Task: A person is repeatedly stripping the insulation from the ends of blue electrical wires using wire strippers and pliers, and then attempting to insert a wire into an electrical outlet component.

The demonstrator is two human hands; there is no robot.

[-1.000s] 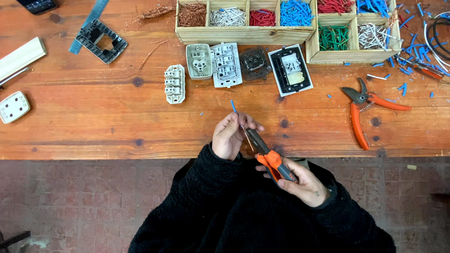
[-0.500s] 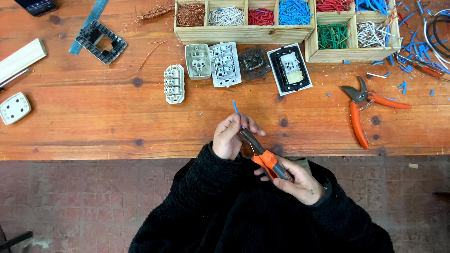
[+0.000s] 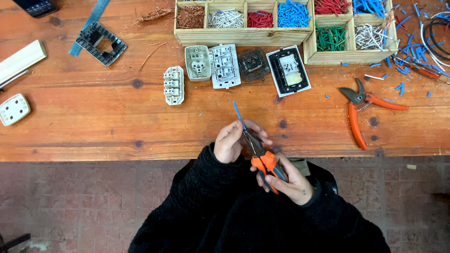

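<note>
My left hand (image 3: pixel 230 140) pinches a short blue wire (image 3: pixel 237 112) that sticks up and away over the table's near edge. My right hand (image 3: pixel 287 180) grips the orange handles of a pair of pliers (image 3: pixel 262 157), and the dark jaws meet the wire just below my left fingertips. Both hands sit close together above the front edge of the wooden table (image 3: pixel 93 122). Black fleece sleeves cover both arms.
Orange-handled pruning shears (image 3: pixel 361 105) lie to the right. Several dismantled sockets and switch parts (image 3: pixel 225 65) line the middle. Wooden compartment trays (image 3: pixel 243 21) hold sorted coloured wire bits. A black frame (image 3: pixel 101 43), metal ruler and white socket (image 3: pixel 13 108) lie left.
The hands stay nearly in place. The pliers have shifted slightly along the blue wire, and the wire's free end now leans a little more to the left.
</note>
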